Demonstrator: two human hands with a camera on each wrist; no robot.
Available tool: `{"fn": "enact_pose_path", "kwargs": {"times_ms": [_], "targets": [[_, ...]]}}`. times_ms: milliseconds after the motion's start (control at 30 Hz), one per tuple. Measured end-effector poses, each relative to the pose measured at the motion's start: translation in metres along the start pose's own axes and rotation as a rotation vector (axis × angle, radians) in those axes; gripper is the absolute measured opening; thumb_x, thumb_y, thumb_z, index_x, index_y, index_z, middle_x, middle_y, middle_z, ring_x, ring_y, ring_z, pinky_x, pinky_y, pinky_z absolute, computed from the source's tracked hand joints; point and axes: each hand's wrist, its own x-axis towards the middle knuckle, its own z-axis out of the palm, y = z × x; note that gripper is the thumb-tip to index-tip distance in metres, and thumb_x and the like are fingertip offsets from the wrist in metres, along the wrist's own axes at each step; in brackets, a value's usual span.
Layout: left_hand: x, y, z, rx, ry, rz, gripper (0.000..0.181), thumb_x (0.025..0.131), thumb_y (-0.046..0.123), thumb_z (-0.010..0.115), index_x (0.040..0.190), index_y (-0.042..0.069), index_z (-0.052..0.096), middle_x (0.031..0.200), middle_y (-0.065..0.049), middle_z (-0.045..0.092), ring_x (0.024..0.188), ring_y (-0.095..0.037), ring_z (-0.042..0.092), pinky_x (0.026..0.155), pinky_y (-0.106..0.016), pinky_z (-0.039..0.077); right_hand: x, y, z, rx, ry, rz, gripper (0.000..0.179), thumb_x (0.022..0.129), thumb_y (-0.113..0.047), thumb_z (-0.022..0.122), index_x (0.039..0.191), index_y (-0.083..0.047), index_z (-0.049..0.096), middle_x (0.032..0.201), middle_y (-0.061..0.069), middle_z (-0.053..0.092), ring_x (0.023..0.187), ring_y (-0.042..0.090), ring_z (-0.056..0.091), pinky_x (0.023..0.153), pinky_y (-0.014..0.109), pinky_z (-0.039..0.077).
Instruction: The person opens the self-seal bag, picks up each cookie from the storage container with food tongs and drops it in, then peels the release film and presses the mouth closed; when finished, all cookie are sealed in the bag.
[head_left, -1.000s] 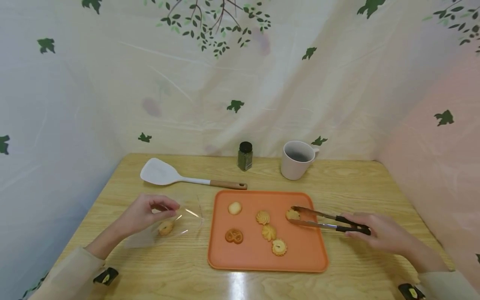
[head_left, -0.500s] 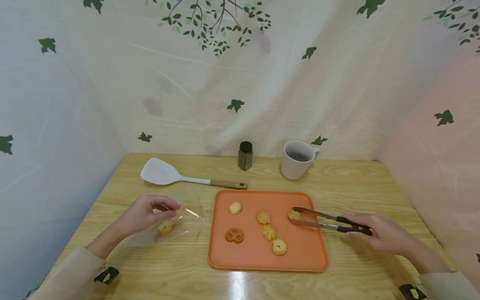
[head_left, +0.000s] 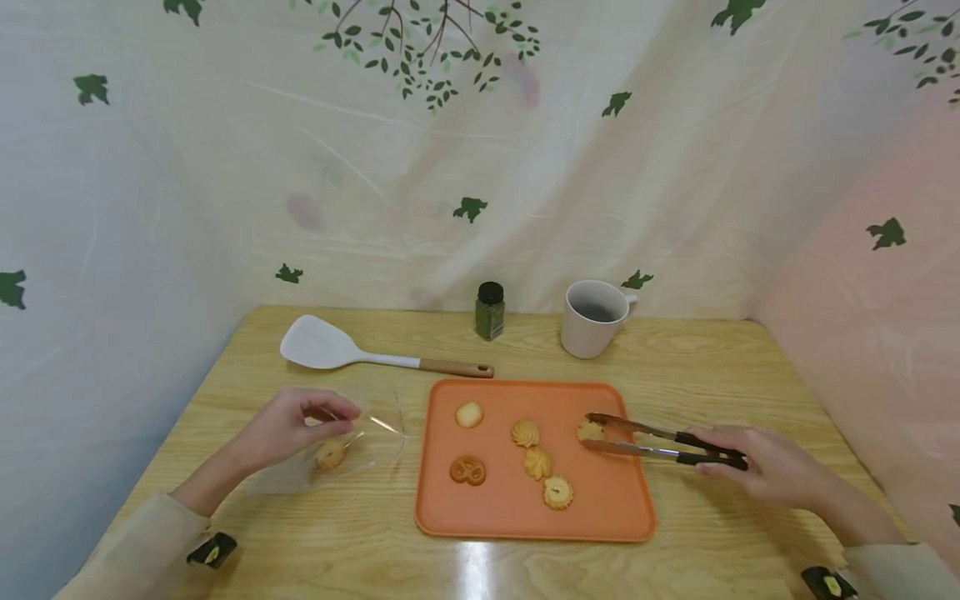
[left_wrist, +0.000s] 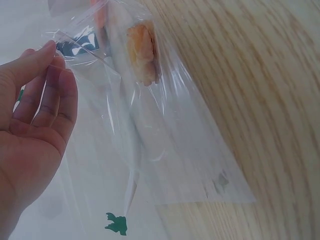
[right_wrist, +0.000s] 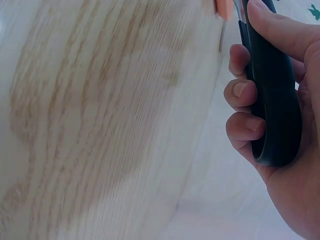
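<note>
- Leaf-print sheet (head_left: 405,183) hangs behind wooden table (head_left: 345,542).
- Left hand (head_left: 300,421) pinches clear bag (left_wrist: 170,130) near its edge; one cookie (left_wrist: 142,52) inside.
- Right hand (head_left: 765,467) grips tongs (head_left: 645,451); tips lie either side of a round cookie (head_left: 591,431), toward the right of orange tray (head_left: 495,517).

Table (head_left: 474,573): white glare is streaking its near side
Plastic bag (head_left: 371,446): bright glints are showing
Backdrop (head_left: 405,167): soft shading is slanting
</note>
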Motion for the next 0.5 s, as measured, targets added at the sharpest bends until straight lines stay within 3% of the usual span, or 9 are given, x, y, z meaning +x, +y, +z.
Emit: {"fn": "enact_pose_path", "kwargs": {"times_ms": [300,500], "targets": [[0.0009,0.0001,-0.0005,0.003,-0.008,-0.010,0.015,0.089,0.000,0.077,0.104,0.001,0.076,0.098,-0.013,0.075,0.084,-0.011,0.070,0.071,-0.028,0.060,-0.0016,-0.0030,-0.0010,-0.007,-0.002,0.021,0.046,0.088,-0.023,0.081,0.129,-0.005,0.070,0.115,0.011,0.074,0.088,0.000,0.061,0.060,0.022,0.043],[0.0022,-0.0009,-0.0013,-0.001,-0.014,0.000,0.016,0.088,-0.001,0.077,0.104,0.001,0.076,0.098,-0.013,0.075,0.084,-0.012,0.071,0.071,-0.029,0.060,-0.0011,-0.0052,-0.0027,-0.003,0.019,0.031,0.046,0.087,-0.021,0.082,0.128,-0.004,0.070,0.117,0.011,0.073,0.095,0.003,0.065,0.065,0.024,0.053]]}}
